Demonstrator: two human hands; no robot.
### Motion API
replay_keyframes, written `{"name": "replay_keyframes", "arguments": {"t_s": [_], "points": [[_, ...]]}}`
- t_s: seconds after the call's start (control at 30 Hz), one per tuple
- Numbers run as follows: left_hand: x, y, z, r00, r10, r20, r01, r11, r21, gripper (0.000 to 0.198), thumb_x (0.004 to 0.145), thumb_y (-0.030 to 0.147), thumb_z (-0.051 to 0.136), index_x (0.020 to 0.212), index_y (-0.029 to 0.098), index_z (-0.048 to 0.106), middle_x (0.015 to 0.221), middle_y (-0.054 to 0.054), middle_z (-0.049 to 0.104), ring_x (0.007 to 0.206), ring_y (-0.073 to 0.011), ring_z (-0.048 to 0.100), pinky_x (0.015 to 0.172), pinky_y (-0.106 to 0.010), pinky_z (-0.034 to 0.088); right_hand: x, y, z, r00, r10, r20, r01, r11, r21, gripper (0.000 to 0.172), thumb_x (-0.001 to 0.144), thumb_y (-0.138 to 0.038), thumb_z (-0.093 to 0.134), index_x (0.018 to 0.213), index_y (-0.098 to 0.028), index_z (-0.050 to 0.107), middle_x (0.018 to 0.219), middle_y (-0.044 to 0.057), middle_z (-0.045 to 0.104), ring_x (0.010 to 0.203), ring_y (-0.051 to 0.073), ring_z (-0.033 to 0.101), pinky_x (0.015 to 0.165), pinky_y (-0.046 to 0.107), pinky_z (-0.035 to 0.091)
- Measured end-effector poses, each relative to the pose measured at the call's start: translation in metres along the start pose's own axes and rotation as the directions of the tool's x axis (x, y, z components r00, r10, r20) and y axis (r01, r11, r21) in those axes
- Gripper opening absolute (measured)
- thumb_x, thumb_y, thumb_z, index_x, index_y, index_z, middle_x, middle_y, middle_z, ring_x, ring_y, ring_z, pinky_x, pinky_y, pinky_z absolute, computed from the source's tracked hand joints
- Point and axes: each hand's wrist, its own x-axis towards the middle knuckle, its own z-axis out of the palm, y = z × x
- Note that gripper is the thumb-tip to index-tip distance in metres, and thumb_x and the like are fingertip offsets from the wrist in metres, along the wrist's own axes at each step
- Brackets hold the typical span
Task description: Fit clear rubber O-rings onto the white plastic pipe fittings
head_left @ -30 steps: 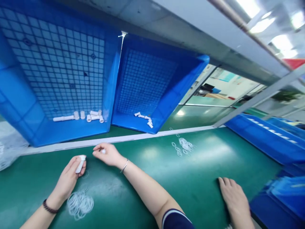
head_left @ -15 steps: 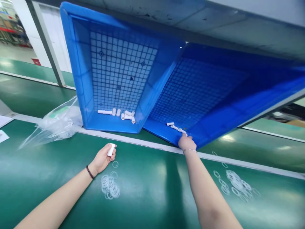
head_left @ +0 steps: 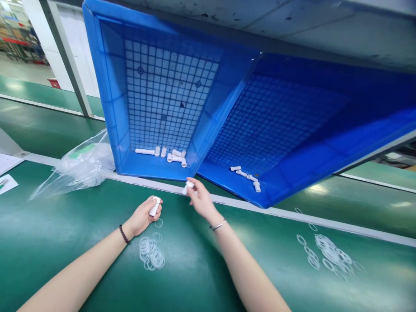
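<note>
My left hand (head_left: 145, 216) is closed around a short white plastic tube (head_left: 155, 206), held over the green table. Between the fingertips of my right hand (head_left: 202, 199) is a small white plastic piece (head_left: 188, 187), slightly blurred, in front of the gap between two blue bins. The left blue bin (head_left: 156, 170) is tilted toward me, with several white tubular parts (head_left: 177, 158) along its lower edge. In the right blue bin (head_left: 224, 184) lie several similar white parts (head_left: 251, 177). A pile of thin translucent rings (head_left: 151, 253) lies below my left hand.
A second pile of rings (head_left: 333, 255) is on the right of the green table (head_left: 195, 277). A clear plastic bag (head_left: 84, 162) rests against the left bin. Papers (head_left: 8, 183) lie at the far left. A grey ledge (head_left: 308, 26) overhangs the bins.
My right hand has come out of the right bin and moved left toward my left hand, carrying a white piece. My left hand has stayed nearly in place with its tube.
</note>
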Motion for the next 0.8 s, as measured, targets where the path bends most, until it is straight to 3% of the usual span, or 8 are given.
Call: {"name": "replay_keyframes", "arguments": {"t_s": [0.1,0.17,0.27,0.33,0.43,0.57,0.67,0.8], "points": [[-0.001,-0.004,-0.003,0.997,0.050,0.053,-0.060,0.976,0.207,0.037,0.085,0.051,0.058,0.093,0.016,0.052,0.067,0.003,0.048,0.053,-0.0080,0.040,0.052,-0.023,0.027,-0.012,-0.026,0.047,0.990,-0.019,0.137,-0.014,0.972,0.235,0.046,0.090,-0.041,0.049,0.131,-0.023,0.046,0.093,0.006,0.057,0.070,0.016,0.057,0.045,0.023,0.046],[-0.001,-0.005,-0.004,0.991,0.106,0.076,-0.126,0.933,0.338,0.038,0.086,0.053,0.055,0.089,0.016,0.051,0.069,0.003,0.050,0.055,-0.0085,0.041,0.054,-0.024,0.030,-0.017,-0.033,0.059,0.978,-0.090,0.188,0.044,0.971,0.234,0.040,0.089,-0.039,0.053,0.126,-0.023,0.053,0.092,0.005,0.058,0.070,0.015,0.057,0.056,0.026,0.050],[0.001,-0.003,-0.005,0.981,0.175,0.081,-0.193,0.886,0.421,0.035,0.086,0.049,0.057,0.092,0.016,0.051,0.072,0.002,0.054,0.063,-0.0106,0.048,0.062,-0.025,0.038,-0.021,-0.031,0.058,0.949,-0.218,0.228,0.190,0.972,0.141,0.036,0.090,-0.034,0.055,0.125,-0.024,0.055,0.107,0.007,0.058,0.083,0.016,0.057,0.079,0.032,0.049],[0.004,-0.001,-0.007,0.978,0.204,0.046,-0.206,0.900,0.383,0.038,0.085,0.044,0.060,0.108,0.016,0.049,0.078,0.000,0.059,0.070,-0.0130,0.054,0.069,-0.028,0.042,-0.021,-0.024,0.053,0.954,-0.218,0.205,0.210,0.976,0.060,0.033,0.092,-0.033,0.053,0.124,-0.023,0.056,0.111,0.007,0.057,0.086,0.016,0.057,0.084,0.034,0.047],[0.010,0.002,-0.009,0.967,0.255,-0.017,-0.240,0.926,0.292,0.051,0.085,0.039,0.062,0.125,0.019,0.039,0.088,-0.003,0.063,0.074,-0.0146,0.060,0.075,-0.031,0.046,-0.024,-0.018,0.049,0.930,-0.203,0.306,0.252,0.959,-0.130,0.017,0.092,-0.029,0.052,0.102,-0.021,0.064,0.097,0.006,0.059,0.086,0.017,0.056,0.082,0.032,0.046],[0.008,-0.002,-0.004,0.945,0.299,-0.130,-0.262,0.933,0.246,0.049,0.079,0.041,0.068,0.116,0.018,0.045,0.086,-0.003,0.062,0.065,-0.0120,0.058,0.062,-0.027,0.046,-0.040,-0.026,0.055,0.829,-0.177,0.530,0.402,0.848,-0.345,0.011,0.087,-0.027,0.055,0.092,-0.022,0.063,0.096,0.006,0.059,0.088,0.019,0.059,0.078,0.030,0.047],[0.018,-0.008,-0.010,0.948,0.295,-0.118,-0.267,0.941,0.210,0.059,0.069,0.049,0.073,0.112,0.016,0.049,0.086,-0.005,0.062,0.062,-0.0119,0.057,0.056,-0.026,0.045,-0.040,-0.019,0.063,0.842,-0.130,0.524,0.394,0.811,-0.432,0.020,0.088,-0.029,0.043,0.077,-0.023,0.059,0.085,0.006,0.060,0.079,0.021,0.062,0.068,0.031,0.049],[0.032,-0.008,-0.032,0.949,0.291,-0.121,-0.246,0.923,0.297,0.066,0.065,0.056,0.073,0.114,0.015,0.054,0.086,-0.006,0.062,0.060,-0.0106,0.054,0.052,-0.024,0.041,-0.015,0.007,0.071,0.870,-0.060,0.490,0.263,0.896,-0.358,0.028,0.086,-0.046,0.038,0.076,-0.026,0.055,0.075,0.005,0.063,0.064,0.022,0.064,0.057,0.032,0.050]]}}
